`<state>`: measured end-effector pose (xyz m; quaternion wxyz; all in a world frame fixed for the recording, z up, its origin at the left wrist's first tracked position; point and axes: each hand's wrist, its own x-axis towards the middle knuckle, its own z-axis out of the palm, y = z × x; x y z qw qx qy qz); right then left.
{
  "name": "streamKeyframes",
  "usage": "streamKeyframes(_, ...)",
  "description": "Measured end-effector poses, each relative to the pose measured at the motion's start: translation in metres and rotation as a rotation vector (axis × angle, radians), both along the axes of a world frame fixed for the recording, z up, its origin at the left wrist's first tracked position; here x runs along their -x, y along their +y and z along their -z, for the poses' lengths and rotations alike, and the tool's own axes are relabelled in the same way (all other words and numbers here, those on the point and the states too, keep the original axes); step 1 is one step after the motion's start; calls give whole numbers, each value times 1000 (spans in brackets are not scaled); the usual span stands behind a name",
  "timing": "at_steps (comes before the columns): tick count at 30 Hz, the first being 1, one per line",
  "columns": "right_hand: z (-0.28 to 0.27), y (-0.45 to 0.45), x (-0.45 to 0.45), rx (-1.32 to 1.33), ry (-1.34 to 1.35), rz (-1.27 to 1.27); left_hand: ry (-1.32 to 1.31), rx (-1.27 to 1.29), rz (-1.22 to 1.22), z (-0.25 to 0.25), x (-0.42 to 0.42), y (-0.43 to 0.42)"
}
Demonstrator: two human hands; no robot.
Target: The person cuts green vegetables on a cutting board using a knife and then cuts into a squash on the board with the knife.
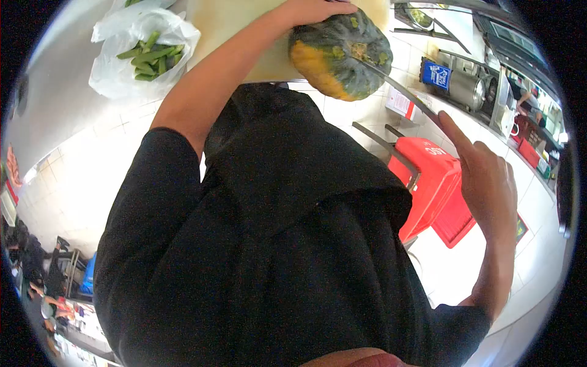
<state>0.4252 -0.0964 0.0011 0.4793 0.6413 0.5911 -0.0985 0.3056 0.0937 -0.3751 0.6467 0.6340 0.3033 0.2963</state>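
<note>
A large green and orange pumpkin (339, 55) sits at the right edge of a pale cutting board (269, 55). My left hand (318, 11) holds the pumpkin from its far left side; part of the hand is cut off by the top of the view. My right hand (486, 177) is closed around a knife, its index finger stretched along the blade's spine. The knife blade (406, 93) reaches up and left, and its tip end meets the pumpkin near the stem. The knife's handle is hidden inside my right hand.
Left of the board, a white plastic bag (110, 67) with cut green vegetables (153, 58) lies on a metal counter (61, 79). Red plastic crates (422, 165) stand low at the right. A metal pot (468, 88) and a blue tin (435, 74) are beyond. Other people are far off.
</note>
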Motion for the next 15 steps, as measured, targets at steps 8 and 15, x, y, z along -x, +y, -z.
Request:
streamKeyframes(8, 5, -6, -4, -44, 46, 9, 11, 10, -8, -2, 1, 0)
streamKeyframes(15, -3, -11, 7, -49, 3, 6, 0, -32, 9, 7, -6, 2)
